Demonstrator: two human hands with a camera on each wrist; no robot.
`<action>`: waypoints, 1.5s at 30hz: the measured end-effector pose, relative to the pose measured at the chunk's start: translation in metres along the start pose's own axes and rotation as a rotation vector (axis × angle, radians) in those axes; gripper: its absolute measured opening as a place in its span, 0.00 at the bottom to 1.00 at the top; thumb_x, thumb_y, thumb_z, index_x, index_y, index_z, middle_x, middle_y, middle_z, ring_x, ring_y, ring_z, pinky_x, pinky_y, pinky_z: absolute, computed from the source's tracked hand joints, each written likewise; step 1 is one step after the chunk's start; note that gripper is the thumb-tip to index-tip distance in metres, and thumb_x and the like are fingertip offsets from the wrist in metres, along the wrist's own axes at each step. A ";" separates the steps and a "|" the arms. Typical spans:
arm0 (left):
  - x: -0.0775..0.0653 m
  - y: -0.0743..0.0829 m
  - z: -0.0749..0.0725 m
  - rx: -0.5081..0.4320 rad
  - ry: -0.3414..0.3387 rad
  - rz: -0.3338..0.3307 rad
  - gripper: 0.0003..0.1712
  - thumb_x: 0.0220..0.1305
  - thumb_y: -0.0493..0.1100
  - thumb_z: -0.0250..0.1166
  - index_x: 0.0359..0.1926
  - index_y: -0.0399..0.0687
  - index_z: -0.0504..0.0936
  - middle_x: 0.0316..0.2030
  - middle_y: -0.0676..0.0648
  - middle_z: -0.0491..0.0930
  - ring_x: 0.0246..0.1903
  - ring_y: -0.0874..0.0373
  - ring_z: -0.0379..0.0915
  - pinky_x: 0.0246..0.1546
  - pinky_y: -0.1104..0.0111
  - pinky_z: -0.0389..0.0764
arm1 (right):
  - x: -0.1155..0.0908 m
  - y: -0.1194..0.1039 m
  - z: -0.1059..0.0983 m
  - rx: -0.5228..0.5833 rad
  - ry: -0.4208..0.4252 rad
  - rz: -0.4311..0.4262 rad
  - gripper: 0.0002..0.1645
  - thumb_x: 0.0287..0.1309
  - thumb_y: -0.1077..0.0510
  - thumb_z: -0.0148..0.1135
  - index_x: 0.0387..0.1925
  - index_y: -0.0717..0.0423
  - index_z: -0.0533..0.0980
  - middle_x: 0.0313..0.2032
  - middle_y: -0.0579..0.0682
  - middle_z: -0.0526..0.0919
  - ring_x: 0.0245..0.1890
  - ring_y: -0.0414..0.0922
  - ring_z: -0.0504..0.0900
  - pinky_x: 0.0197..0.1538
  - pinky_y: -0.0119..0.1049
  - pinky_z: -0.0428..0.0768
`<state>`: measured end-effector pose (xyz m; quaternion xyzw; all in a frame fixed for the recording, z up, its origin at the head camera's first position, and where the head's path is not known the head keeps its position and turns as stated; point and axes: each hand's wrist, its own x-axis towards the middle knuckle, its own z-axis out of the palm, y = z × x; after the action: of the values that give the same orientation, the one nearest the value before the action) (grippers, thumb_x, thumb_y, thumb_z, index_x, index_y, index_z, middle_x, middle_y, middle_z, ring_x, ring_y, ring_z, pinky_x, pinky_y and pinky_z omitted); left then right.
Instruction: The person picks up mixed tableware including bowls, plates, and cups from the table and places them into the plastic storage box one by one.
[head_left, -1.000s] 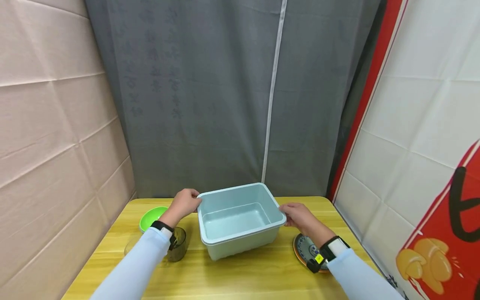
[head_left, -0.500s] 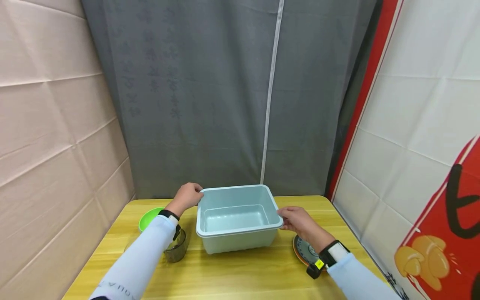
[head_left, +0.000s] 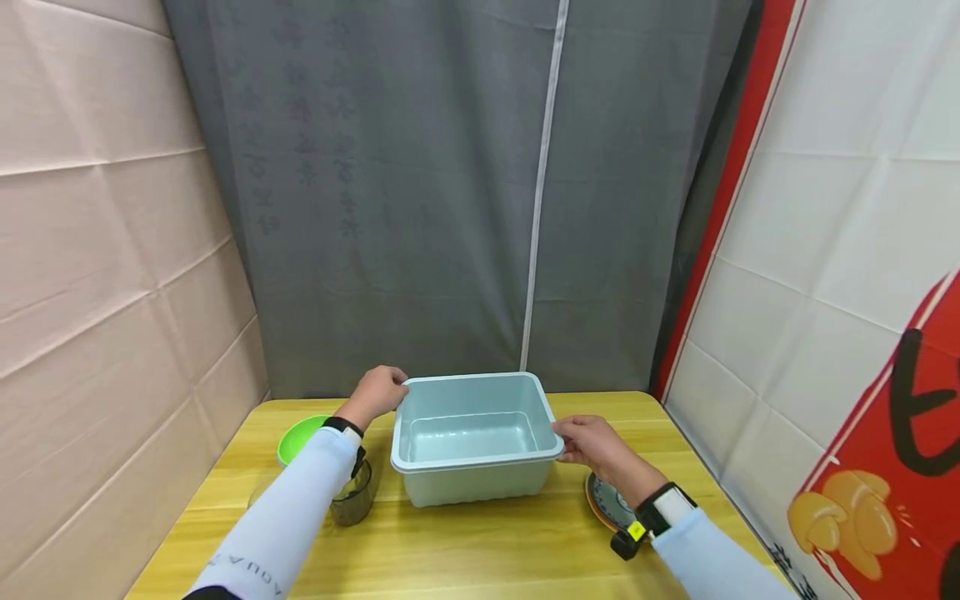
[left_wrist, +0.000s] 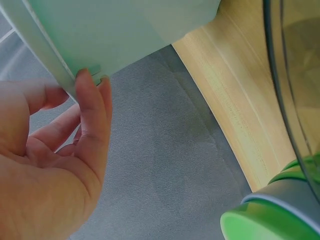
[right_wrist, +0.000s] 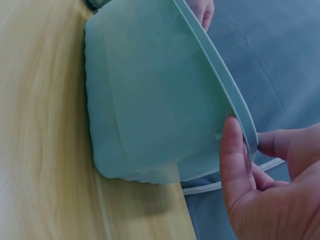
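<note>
A pale blue-green plastic basin (head_left: 476, 482), rectangular and with nothing in it, sits around the middle of the wooden table. My left hand (head_left: 375, 393) pinches its rim near the far left corner. In the left wrist view, the left hand's fingers (left_wrist: 92, 112) curl under the rim with the thumb on top. On the other side my right hand (head_left: 596, 446) grips the right rim. In the right wrist view, the right hand's fingers (right_wrist: 234, 155) lie beneath the lip and the thumb presses from the inside.
Left of the basin stand a dark see-through cup (head_left: 352, 500) and a green bowl (head_left: 300, 435), both partly behind the left sleeve. A stack of patterned plates (head_left: 606, 500) lies under the right wrist. A grey curtain (head_left: 405, 208) hangs behind the table (head_left: 480, 550).
The basin, tilted a second ago, has turned level and settled lower. Both hands have kept hold of its rim. In the last half second there is barely any movement.
</note>
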<state>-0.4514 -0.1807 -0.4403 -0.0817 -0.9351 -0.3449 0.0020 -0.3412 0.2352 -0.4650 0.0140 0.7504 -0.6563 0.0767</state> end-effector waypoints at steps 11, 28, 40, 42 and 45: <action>-0.004 0.003 0.000 0.017 -0.003 -0.025 0.26 0.82 0.43 0.62 0.69 0.29 0.80 0.59 0.33 0.84 0.48 0.44 0.86 0.53 0.50 0.89 | 0.002 0.000 0.000 -0.014 0.012 0.029 0.20 0.80 0.56 0.64 0.55 0.72 0.82 0.36 0.57 0.86 0.32 0.45 0.85 0.39 0.35 0.90; -0.059 0.016 -0.010 -0.170 -0.067 -0.149 0.28 0.78 0.41 0.64 0.67 0.22 0.76 0.54 0.32 0.84 0.37 0.51 0.87 0.40 0.62 0.92 | 0.037 -0.009 -0.001 -0.108 0.033 0.013 0.24 0.81 0.53 0.62 0.61 0.71 0.80 0.51 0.63 0.86 0.44 0.50 0.86 0.49 0.41 0.90; -0.054 0.016 -0.005 -0.128 -0.024 -0.094 0.27 0.75 0.38 0.65 0.67 0.23 0.78 0.55 0.31 0.85 0.39 0.51 0.87 0.43 0.59 0.92 | 0.033 -0.009 0.001 -0.041 0.026 0.022 0.23 0.82 0.56 0.62 0.64 0.72 0.78 0.50 0.61 0.87 0.43 0.50 0.85 0.47 0.39 0.88; -0.054 0.016 -0.005 -0.129 -0.020 -0.083 0.26 0.76 0.37 0.65 0.67 0.23 0.79 0.55 0.31 0.85 0.39 0.50 0.87 0.43 0.59 0.92 | 0.031 -0.010 0.000 -0.040 0.026 0.023 0.23 0.82 0.56 0.62 0.64 0.72 0.77 0.49 0.60 0.86 0.43 0.52 0.85 0.47 0.40 0.88; -0.053 0.017 -0.005 -0.130 -0.018 -0.081 0.25 0.76 0.37 0.65 0.67 0.23 0.78 0.53 0.32 0.86 0.39 0.50 0.88 0.43 0.58 0.92 | 0.030 -0.010 0.000 -0.044 0.018 0.023 0.23 0.82 0.55 0.63 0.63 0.71 0.77 0.49 0.60 0.86 0.45 0.53 0.85 0.47 0.40 0.88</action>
<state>-0.3966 -0.1794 -0.4286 -0.0467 -0.9133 -0.4039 -0.0256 -0.3717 0.2318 -0.4590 0.0270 0.7653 -0.6384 0.0780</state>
